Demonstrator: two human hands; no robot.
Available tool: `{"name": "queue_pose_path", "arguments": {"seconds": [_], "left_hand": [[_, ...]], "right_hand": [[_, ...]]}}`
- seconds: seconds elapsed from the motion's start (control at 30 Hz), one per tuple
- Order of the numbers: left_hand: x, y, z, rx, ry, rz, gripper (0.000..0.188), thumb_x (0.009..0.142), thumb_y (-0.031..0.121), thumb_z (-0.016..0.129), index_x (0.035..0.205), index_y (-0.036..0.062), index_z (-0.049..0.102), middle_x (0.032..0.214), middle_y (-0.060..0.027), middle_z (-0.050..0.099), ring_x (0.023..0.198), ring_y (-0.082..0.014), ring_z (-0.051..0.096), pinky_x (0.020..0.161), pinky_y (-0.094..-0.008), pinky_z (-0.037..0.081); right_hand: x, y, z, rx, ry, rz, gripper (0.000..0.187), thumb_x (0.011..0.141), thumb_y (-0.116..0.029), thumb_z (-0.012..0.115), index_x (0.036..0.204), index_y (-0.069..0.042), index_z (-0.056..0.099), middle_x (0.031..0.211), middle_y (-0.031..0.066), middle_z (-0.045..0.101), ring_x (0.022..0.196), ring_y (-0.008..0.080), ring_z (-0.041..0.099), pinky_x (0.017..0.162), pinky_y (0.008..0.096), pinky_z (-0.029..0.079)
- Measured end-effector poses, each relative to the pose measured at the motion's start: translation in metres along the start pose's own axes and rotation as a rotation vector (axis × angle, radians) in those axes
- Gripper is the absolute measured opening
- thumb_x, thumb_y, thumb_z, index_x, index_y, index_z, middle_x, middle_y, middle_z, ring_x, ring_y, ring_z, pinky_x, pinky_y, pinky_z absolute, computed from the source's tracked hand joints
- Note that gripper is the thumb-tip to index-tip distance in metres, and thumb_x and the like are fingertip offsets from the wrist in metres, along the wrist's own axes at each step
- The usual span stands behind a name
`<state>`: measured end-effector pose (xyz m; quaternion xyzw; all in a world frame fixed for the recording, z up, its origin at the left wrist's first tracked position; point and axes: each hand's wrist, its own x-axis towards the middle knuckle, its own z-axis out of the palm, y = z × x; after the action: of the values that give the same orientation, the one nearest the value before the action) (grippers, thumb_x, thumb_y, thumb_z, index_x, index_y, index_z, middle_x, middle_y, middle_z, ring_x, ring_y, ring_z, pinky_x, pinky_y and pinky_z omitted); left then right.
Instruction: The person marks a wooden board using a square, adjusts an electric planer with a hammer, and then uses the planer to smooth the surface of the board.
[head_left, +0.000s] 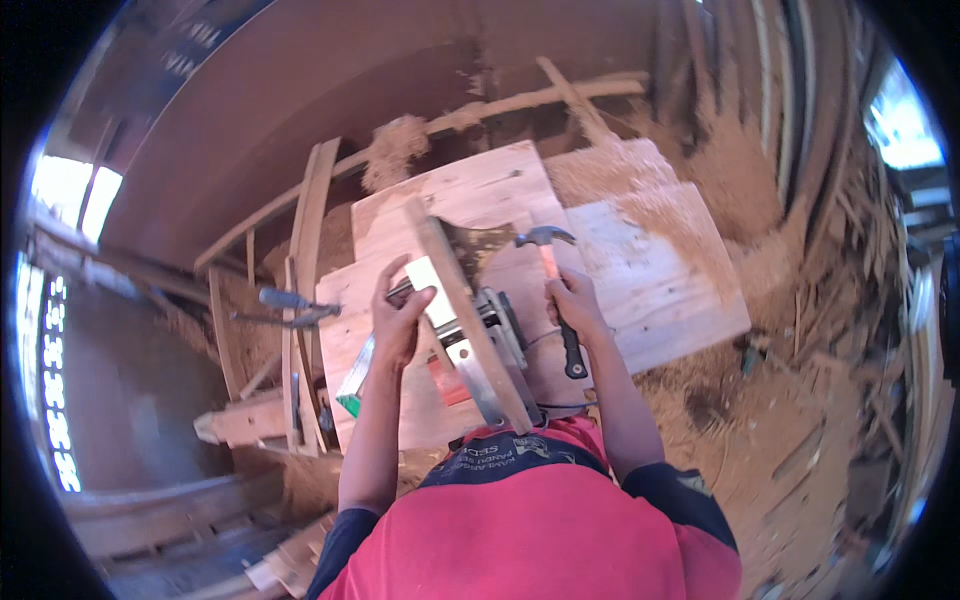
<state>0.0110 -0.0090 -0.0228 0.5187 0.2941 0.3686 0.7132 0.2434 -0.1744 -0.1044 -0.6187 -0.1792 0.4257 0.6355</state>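
Plywood sheets (640, 280) dusted with sawdust cover the bench. The right hand (573, 305) is closed around a claw hammer (556, 290) (head pointing far, black grip near), right of a tilted wooden board (462, 300). The left hand (400, 318) grips that board's left side, above a metal power tool (490, 345). Chisels (290, 305) lie left.
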Motion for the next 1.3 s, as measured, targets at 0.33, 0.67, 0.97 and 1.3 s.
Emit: {"name": "queue_pose_path", "arguments": {"seconds": [0.33, 0.67, 0.97, 1.3], "left_hand": [[-0.008, -0.009, 0.006, -0.158, 0.02, -0.097, 0.055, 0.082, 0.002, 0.082, 0.127, -0.0039, 0.052, 0.116, -0.0161, 0.07, 0.107, -0.0175, 0.069, 0.092, -0.0283, 0.056], [-0.011, -0.026, 0.011, -0.225, 0.07, 0.112, 0.045, 0.08, 0.005, 0.085, 0.111, -0.0014, 0.053, 0.113, -0.0156, 0.068, 0.109, -0.0185, 0.067, 0.093, -0.0314, 0.055], [-0.014, -0.02, -0.004, -0.192, 0.044, 0.205, 0.042, 0.083, 0.004, 0.084, 0.108, 0.0031, 0.051, 0.104, -0.0097, 0.069, 0.101, -0.0133, 0.067, 0.082, -0.0289, 0.056], [-0.016, -0.03, -0.015, -0.23, 0.048, 0.184, 0.033, 0.087, 0.005, 0.079, 0.108, 0.0036, 0.053, 0.105, -0.0095, 0.069, 0.098, -0.013, 0.067, 0.083, -0.0288, 0.056]], "right_hand": [[-0.03, -0.155, 0.035, -0.392, -0.027, -0.457, 0.042, 0.103, -0.018, 0.057, 0.142, -0.003, 0.055, 0.074, 0.0003, 0.058, 0.055, 0.0079, 0.055, 0.046, 0.0242, 0.046], [0.036, -0.169, 0.049, -0.973, 0.0, -0.271, 0.04, 0.102, -0.022, 0.055, 0.139, -0.006, 0.059, 0.079, 0.0049, 0.063, 0.053, 0.0108, 0.055, 0.046, 0.0271, 0.045], [0.078, 0.019, 0.017, -0.859, -0.165, -0.422, 0.024, 0.094, -0.015, 0.059, 0.103, 0.005, 0.067, 0.075, 0.0157, 0.067, 0.064, 0.0251, 0.064, 0.059, 0.0429, 0.051], [0.02, -0.032, 0.027, -0.596, -0.226, -0.149, 0.051, 0.096, -0.037, 0.061, 0.131, -0.001, 0.06, 0.125, 0.0186, 0.063, 0.112, 0.0332, 0.059, 0.096, 0.0417, 0.046]]}}
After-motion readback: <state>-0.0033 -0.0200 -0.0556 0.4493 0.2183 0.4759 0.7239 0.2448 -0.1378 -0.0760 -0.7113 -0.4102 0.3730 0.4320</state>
